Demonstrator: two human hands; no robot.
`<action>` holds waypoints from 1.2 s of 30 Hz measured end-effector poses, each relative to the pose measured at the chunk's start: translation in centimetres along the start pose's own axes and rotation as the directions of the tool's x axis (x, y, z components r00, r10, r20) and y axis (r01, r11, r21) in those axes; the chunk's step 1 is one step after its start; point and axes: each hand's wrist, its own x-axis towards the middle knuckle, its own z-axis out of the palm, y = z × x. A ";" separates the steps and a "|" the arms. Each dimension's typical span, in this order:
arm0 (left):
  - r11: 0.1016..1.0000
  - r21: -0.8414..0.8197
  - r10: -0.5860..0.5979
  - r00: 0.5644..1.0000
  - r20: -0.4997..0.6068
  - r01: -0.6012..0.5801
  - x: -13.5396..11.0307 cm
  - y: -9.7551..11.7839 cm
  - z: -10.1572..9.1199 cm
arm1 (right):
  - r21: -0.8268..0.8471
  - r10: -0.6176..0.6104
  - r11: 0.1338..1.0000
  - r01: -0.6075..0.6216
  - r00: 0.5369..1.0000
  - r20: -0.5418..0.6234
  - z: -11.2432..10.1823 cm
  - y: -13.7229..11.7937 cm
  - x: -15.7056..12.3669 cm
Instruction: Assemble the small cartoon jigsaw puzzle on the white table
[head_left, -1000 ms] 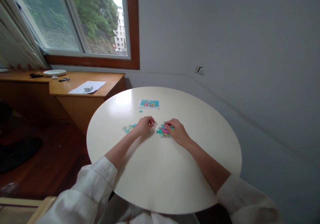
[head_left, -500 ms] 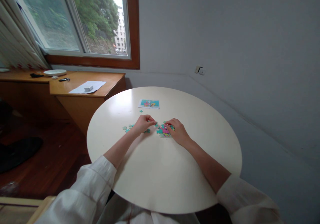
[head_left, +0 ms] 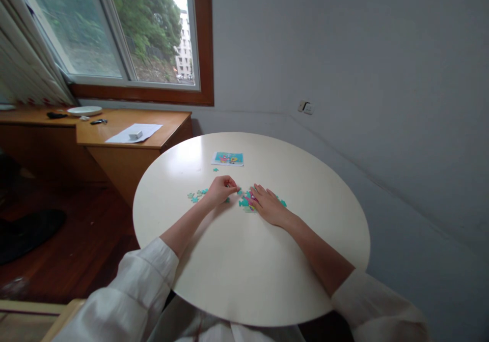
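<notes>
Nearest, on the smooth off-white round table (head_left: 248, 271), a partly joined teal-and-pink jigsaw puzzle (head_left: 243, 203) is partly covered by the right hand (head_left: 268, 207), palm down, fingers spread. Just beyond the puzzle's left edge, a small teal jigsaw piece (head_left: 239, 191) is pinched at the fingertips of the left hand (head_left: 219, 190). Loose pale-green and teal pieces (head_left: 195, 198) are scattered left of that hand. Farther out: one lone teal piece (head_left: 216, 169), then a flat rectangular turquoise picture sheet (head_left: 229, 159).
</notes>
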 end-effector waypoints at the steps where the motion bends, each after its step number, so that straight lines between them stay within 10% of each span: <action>1: 1.000 0.003 0.006 1.000 0.001 -0.006 0.0 -0.1 0.0 | -0.009 -0.003 1.000 0.003 1.000 0.015 -0.2 -0.2 -0.1; 22: 0.963 0.259 0.050 0.996 0.071 -0.067 -0.4 -0.7 0.7 | 0.041 -0.178 0.981 0.189 0.967 -0.183 -0.7 -0.5 -0.7; 36: 0.989 0.127 0.066 0.994 0.091 -0.077 -0.5 -0.1 0.8 | 0.390 -0.035 0.896 0.213 0.909 -0.416 0.0 -1.3 0.9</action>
